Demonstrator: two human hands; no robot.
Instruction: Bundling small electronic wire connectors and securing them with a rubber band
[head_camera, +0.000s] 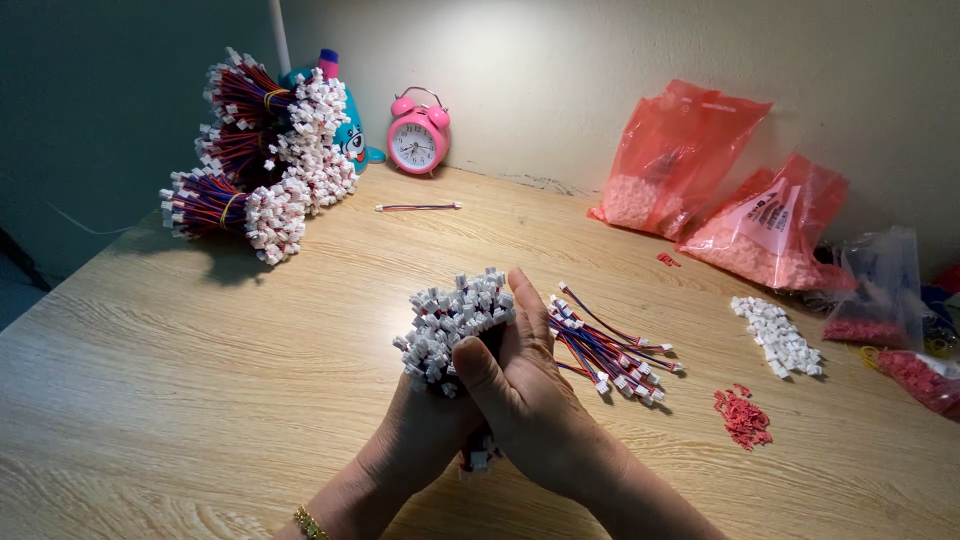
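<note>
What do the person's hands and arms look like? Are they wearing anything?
Both are bare: no gloves and no sleeves in view. The left hand has a thin gold beaded bracelet around its wrist. The right hand wears nothing, with no ring or watch showing, and its fingernails are short and plain.

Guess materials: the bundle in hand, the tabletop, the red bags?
Bundle: white connector housings look like matte moulded plastic, on red and blue insulated wires. Tabletop: pale wood grain, smooth, probably laminate. Red bags: thin translucent plastic film, crinkled and glossy.
</note>
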